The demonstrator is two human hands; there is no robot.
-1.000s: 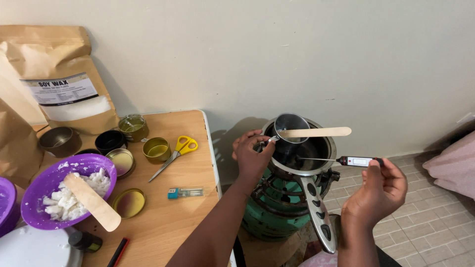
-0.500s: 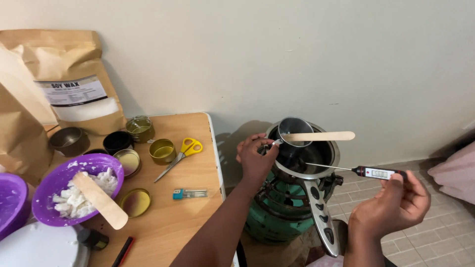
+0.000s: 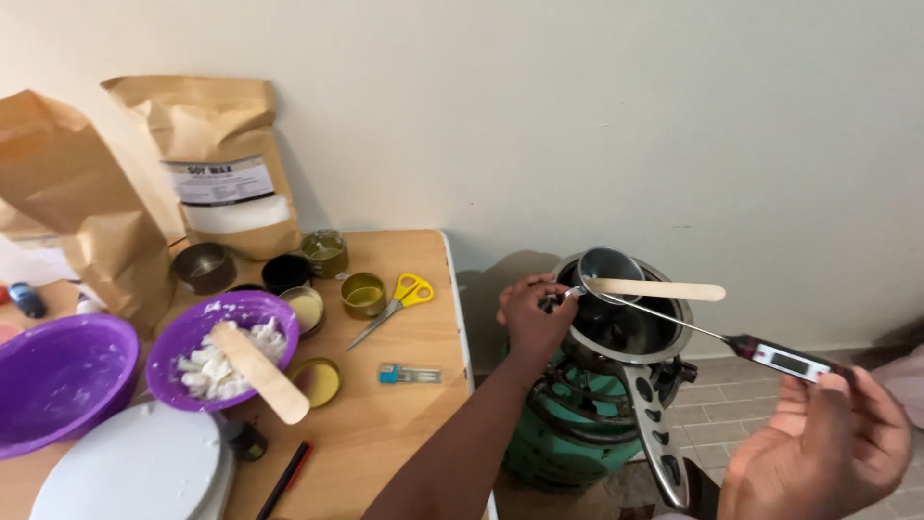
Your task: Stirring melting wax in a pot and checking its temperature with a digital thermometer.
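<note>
Thermometer [image 3: 782,359], a slim black digital stick with a thin steel probe, is pinched in the right hand [image 3: 828,453], its tip resting on the pot [image 3: 630,323] atop a green gas burner [image 3: 577,424]. The left hand [image 3: 531,313] grips a small metal cup [image 3: 608,265] bridged by a flat wooden stick [image 3: 659,289]; heating appears underway, tins unfilled.

My wooden desk [image 3: 404,424]: purple bowls [image 3: 58,380] left, paper bags [image 3: 226,164] far, tins [image 3: 363,294] & yellow scissors [image 3: 399,299] mid, white lid [image 3: 135,472] near.
</note>
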